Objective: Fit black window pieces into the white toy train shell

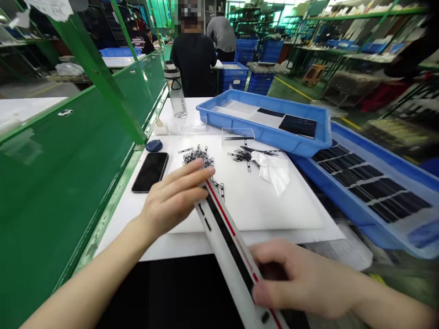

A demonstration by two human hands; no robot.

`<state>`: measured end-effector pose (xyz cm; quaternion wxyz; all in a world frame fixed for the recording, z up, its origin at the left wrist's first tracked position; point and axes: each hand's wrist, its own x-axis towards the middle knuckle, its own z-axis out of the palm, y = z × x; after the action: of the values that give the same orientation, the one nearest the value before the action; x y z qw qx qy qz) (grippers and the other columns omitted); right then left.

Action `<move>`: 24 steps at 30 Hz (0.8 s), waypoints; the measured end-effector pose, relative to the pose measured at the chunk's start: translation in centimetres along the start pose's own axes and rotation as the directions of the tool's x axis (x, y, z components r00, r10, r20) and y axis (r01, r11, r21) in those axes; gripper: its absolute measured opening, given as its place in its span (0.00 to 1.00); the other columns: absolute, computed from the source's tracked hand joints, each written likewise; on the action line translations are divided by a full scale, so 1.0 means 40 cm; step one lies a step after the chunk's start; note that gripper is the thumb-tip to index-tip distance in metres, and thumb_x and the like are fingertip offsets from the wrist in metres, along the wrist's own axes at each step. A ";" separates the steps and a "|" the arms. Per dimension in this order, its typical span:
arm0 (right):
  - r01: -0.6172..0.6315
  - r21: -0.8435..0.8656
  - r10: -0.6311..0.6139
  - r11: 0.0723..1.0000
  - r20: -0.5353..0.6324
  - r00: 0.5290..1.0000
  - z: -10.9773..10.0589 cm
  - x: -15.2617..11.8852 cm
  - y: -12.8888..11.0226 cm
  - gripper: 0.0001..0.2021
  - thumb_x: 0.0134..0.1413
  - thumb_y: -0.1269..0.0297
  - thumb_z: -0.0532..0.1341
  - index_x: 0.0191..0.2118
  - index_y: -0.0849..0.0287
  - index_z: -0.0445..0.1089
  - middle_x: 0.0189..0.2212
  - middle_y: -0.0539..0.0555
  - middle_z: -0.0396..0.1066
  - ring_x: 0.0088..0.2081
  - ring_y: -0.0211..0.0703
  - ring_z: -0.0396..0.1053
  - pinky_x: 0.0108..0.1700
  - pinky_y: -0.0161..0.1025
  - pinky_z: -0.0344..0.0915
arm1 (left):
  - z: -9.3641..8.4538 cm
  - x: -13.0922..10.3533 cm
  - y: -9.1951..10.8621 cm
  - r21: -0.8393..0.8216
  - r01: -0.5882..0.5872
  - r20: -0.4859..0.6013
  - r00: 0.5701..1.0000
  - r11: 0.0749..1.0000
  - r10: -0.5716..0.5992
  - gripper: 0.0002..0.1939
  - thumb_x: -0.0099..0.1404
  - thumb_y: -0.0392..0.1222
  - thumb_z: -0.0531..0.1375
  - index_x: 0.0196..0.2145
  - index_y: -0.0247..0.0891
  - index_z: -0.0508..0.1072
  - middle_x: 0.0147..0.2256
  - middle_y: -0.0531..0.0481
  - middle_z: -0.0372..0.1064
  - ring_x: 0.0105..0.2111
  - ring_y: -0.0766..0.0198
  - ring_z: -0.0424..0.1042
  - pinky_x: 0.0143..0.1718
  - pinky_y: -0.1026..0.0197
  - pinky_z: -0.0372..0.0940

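Observation:
A long pale straight bar [219,246] with a black strip and a red line along it runs from the board toward me, its near end past the table edge. My left hand [174,196] lies across its far end, fingers stretched out and fingertips touching it; the thumb is hidden. Nearer to me, my right hand [291,278] grips the bar, thumb on top and fingers at its right side, somewhat blurred. Just beyond my left fingers is a pile of small black frame-like pieces [199,156]. Another cluster of black pieces [242,155] lies beside a crumpled white cloth [272,170].
A phone [150,172], a round blue item [154,145] and a clear bottle [176,93] stand along the left. Black tweezers [238,138] lie near a clear box. Blue trays [264,137] with dark strips are at right. A green partition [85,151] borders the left; people work beyond.

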<state>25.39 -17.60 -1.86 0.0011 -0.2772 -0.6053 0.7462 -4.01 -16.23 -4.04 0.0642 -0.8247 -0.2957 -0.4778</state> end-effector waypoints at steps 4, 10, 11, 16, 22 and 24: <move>0.252 0.069 -0.217 0.965 -0.320 0.922 0.017 0.034 0.001 0.12 0.57 0.56 0.73 0.32 0.60 0.77 0.26 0.48 0.67 0.29 0.36 0.64 0.34 0.33 0.68 | 0.044 0.047 -0.015 -0.058 0.272 -0.096 0.956 0.961 -0.276 0.26 0.67 0.28 0.67 0.59 0.46 0.70 0.68 0.42 0.65 0.66 0.51 0.68 0.60 0.48 0.74; 0.653 0.095 -0.318 0.752 -0.815 0.484 -0.015 0.079 -0.014 0.10 0.56 0.55 0.73 0.39 0.55 0.82 0.34 0.52 0.80 0.34 0.43 0.78 0.32 0.35 0.78 | -0.001 0.046 0.080 -0.324 0.693 0.242 0.718 0.643 -0.652 0.15 0.79 0.47 0.55 0.55 0.39 0.75 0.48 0.39 0.82 0.43 0.50 0.84 0.36 0.56 0.82; 0.688 0.097 -0.295 0.719 -0.854 0.429 -0.018 0.084 -0.017 0.11 0.54 0.55 0.74 0.39 0.55 0.83 0.35 0.52 0.81 0.35 0.44 0.79 0.31 0.36 0.79 | -0.012 0.039 0.100 -0.330 0.714 0.297 0.699 0.617 -0.650 0.16 0.78 0.49 0.55 0.54 0.39 0.77 0.47 0.40 0.82 0.43 0.49 0.85 0.37 0.56 0.82; 0.753 0.104 -0.223 0.650 -0.921 0.320 -0.006 0.093 -0.020 0.11 0.54 0.54 0.75 0.39 0.53 0.82 0.34 0.50 0.82 0.33 0.40 0.79 0.30 0.32 0.78 | -0.044 0.024 0.176 -0.495 0.745 0.383 0.649 0.447 -0.658 0.17 0.74 0.51 0.61 0.58 0.53 0.77 0.52 0.49 0.82 0.46 0.51 0.84 0.43 0.61 0.81; 0.739 0.107 -0.246 0.665 -0.903 0.352 0.013 0.086 -0.003 0.09 0.58 0.53 0.73 0.39 0.51 0.82 0.38 0.52 0.82 0.38 0.45 0.79 0.37 0.40 0.79 | -0.039 0.032 0.192 -0.396 0.765 0.290 0.629 0.509 -0.721 0.18 0.67 0.36 0.65 0.54 0.50 0.79 0.46 0.52 0.84 0.41 0.57 0.85 0.40 0.67 0.80; 0.698 0.070 -0.286 0.712 -0.880 0.380 0.011 0.081 0.002 0.09 0.59 0.52 0.71 0.41 0.48 0.81 0.43 0.53 0.81 0.46 0.49 0.77 0.43 0.44 0.78 | -0.039 0.016 0.189 -0.253 0.690 0.147 0.720 0.678 -0.678 0.21 0.66 0.33 0.66 0.54 0.49 0.78 0.48 0.53 0.83 0.44 0.58 0.84 0.48 0.65 0.79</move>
<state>22.50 -16.91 -3.23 0.5728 -0.3820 -0.4033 0.6027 -0.80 -22.73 -1.35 -0.2467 -0.6639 -0.5101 -0.4880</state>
